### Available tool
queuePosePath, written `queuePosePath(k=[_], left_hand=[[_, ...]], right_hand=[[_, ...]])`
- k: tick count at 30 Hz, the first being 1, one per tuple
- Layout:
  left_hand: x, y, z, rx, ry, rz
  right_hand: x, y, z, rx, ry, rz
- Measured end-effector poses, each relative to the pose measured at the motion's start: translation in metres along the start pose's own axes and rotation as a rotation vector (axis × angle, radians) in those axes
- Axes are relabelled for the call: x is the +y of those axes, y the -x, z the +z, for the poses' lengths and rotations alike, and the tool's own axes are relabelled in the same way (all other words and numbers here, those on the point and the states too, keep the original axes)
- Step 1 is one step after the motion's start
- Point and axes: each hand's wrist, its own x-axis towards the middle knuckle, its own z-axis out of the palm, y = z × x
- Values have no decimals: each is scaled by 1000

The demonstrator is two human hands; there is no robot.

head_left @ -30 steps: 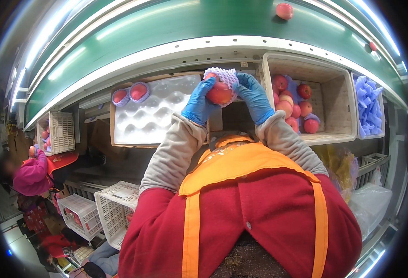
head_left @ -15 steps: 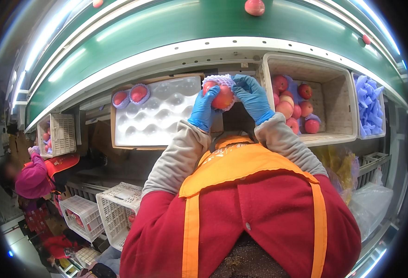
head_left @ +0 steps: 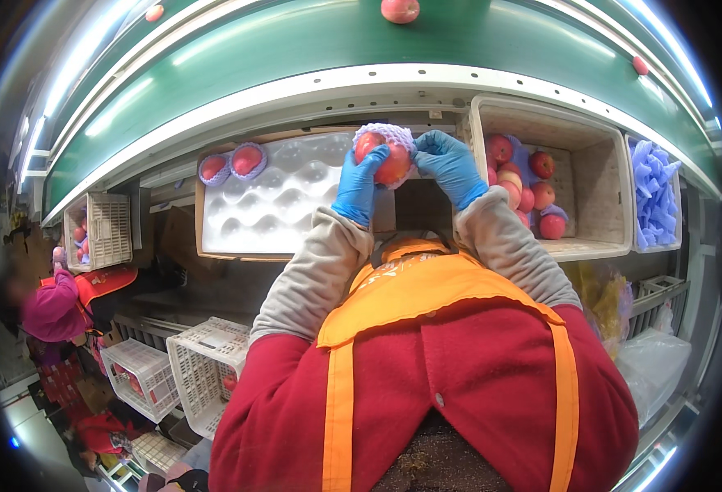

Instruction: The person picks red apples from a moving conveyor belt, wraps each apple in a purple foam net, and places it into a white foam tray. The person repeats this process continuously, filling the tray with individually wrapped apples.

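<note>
Two red apples (head_left: 393,166) are held together in front of me, a pale lilac foam net (head_left: 387,131) around their far side. My left hand (head_left: 358,182), in a blue glove, is closed on the apples with the thumb across their near side. On the right, my blue-gloved right hand (head_left: 449,164) pinches at the net's edge with its fingertips. Left of the hands lies a white moulded tray (head_left: 267,217) in a cardboard box. Two netted apples, one of them an apple (head_left: 248,160) with a lilac net, sit in its far left corner.
A beige crate (head_left: 599,176) with several loose apples stands to the right, beside a bin of blue-violet foam nets (head_left: 656,193). Beyond runs a green conveyor belt (head_left: 312,49) carrying a few apples. At far left, another person (head_left: 53,303) reaches to a white crate (head_left: 107,234).
The apples on the belt have shifted left. Both my hands stay nearly in place, the left still holding the apples and the right still at the net.
</note>
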Motion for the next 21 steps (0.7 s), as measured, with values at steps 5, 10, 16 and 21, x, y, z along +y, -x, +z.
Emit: queuePosePath(k=[5,10,16,21], left_hand=[[-2,-1,-6,157,-12,36],[5,5,1,132,-273,137],[-2,0,-7,109,-402,223],[-3,4,-5,142,-400,189]], right_hand=[[-6,-1,13,70,-24,-124],[-10,-17,20,-13,-186,-41],[-3,-27,10,-27,102,-41],[-5,-19,11,133,589,-157]])
